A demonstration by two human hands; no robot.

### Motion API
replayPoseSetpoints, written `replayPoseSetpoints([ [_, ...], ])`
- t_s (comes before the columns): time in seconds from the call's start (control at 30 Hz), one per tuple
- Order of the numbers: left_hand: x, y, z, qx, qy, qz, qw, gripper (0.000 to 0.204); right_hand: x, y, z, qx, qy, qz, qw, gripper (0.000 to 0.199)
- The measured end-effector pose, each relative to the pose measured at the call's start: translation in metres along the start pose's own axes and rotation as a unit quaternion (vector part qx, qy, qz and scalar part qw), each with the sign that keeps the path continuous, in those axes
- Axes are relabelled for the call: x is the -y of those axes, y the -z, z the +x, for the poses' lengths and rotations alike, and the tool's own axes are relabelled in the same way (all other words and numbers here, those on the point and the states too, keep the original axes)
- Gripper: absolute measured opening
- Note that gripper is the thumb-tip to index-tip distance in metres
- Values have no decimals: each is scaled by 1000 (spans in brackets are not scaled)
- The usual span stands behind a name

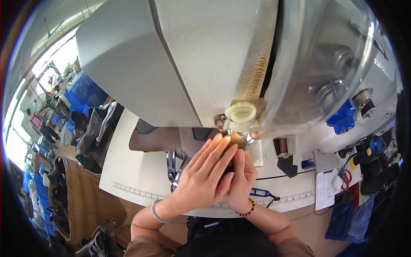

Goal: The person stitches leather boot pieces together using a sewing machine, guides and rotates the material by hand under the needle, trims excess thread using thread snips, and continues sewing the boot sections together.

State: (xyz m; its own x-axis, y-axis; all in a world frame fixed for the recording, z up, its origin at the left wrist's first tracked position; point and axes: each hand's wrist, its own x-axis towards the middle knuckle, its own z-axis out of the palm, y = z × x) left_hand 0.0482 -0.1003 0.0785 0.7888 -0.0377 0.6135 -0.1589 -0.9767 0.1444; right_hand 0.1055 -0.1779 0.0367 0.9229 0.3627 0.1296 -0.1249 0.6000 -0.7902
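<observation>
A brown leather piece with dark patches lies under the head of a sewing machine, reaching out to the left. My left hand rests on it with fingers stretched out, the fingertips close to the lit spot below the machine's pale ring-shaped part. Beside it, my right hand has its fingers bent against the near edge of the leather, seemingly pinching it. Both hands touch each other. The needle and the edge between my fingers are hidden.
A ruler strip runs along the front of the white table. Right of the hands are a small clear box with a brown spool, a blue tool, a paper and red scissors. A large cardboard box stands left.
</observation>
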Motion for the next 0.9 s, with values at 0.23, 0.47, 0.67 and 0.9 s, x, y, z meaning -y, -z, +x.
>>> replayPoseSetpoints([
  [0.23, -23, 3, -1, 39, 67, -19, 997, 64, -3, 25, -18, 142, -56, -5, 988, 24],
  [0.47, -41, -14, 0, -9, 146, 25, 989, 54, -28, 58, -20, 288, -140, -10, 947, 45],
  [0.67, -7, -50, -12, -189, 46, 116, 974, 34, 2, 87, 10, 486, 129, -392, 770, 30],
  [0.9, 1, -46, -7, -234, 2, 76, 969, 24, 40, 70, 79, 217, 389, -487, 752, 29],
])
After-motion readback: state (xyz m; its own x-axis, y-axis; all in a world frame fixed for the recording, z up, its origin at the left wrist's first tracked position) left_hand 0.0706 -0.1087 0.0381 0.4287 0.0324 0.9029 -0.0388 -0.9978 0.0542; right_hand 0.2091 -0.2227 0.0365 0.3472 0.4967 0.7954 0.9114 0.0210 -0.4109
